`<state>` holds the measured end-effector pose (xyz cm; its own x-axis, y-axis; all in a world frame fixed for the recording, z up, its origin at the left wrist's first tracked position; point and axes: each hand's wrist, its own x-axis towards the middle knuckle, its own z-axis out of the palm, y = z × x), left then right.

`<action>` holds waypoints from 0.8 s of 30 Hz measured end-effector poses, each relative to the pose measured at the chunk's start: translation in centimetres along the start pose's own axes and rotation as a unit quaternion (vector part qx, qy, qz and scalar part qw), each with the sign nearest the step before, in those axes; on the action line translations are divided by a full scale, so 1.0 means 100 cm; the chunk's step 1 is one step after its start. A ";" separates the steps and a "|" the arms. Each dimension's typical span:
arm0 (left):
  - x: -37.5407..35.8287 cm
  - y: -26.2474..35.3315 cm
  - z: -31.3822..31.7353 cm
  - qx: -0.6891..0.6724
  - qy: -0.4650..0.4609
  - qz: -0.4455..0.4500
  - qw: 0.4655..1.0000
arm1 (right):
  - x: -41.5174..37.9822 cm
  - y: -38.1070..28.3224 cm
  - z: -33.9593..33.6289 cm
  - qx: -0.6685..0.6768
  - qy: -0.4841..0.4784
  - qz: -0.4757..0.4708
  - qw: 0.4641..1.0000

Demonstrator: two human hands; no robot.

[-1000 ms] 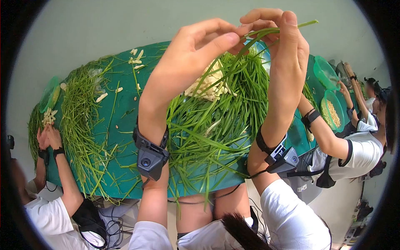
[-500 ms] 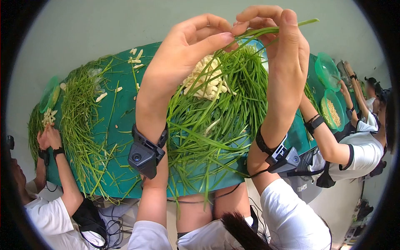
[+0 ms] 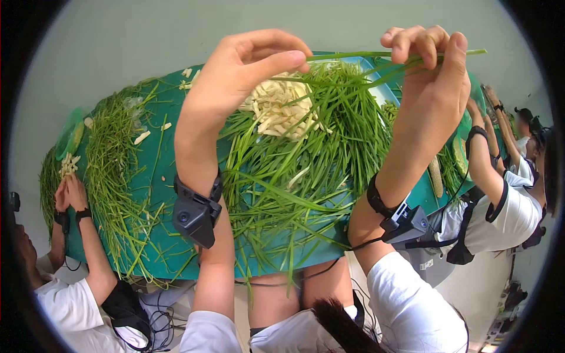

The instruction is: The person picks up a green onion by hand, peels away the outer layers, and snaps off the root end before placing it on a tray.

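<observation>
Raised over the far side of the table, my left hand pinches one end of some long green stalks. My right hand has its fingers closed round the other part of them, and a tip sticks out to the right. Below and between my hands lies a pile of cut white pieces, beside a large heap of loose green stalks. Part of a white-and-blue tray shows under the heap's right side.
The green table carries another long heap of stalks on the left. A green basket stands at the far left, near a co-worker's hands. On the right, a co-worker's arm reaches by a green basket.
My hands have moved apart, the left one leftward and the right one rightward, both slightly lower, with stalks stretched between them. The co-worker's arm at right has shifted away to the right.
</observation>
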<state>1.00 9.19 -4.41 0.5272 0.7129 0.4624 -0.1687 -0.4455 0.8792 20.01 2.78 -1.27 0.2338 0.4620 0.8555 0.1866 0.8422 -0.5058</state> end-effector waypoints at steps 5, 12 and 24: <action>-0.003 0.009 -0.014 0.062 -0.012 -0.014 0.998 | 0.005 0.000 -0.001 -0.001 -0.053 0.010 0.999; -0.003 0.012 0.011 -0.078 -0.099 0.037 0.991 | -0.003 -0.008 0.016 0.016 -0.156 0.043 0.987; 0.005 0.004 0.024 -0.133 -0.080 0.096 0.983 | 0.003 -0.001 0.015 0.066 -0.244 0.016 0.967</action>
<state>3.21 8.06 -4.15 0.5847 0.5260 0.6176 -0.4779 -0.3918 0.7862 18.65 3.26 -0.85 -0.2470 0.5370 0.8066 0.0554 0.8389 -0.5415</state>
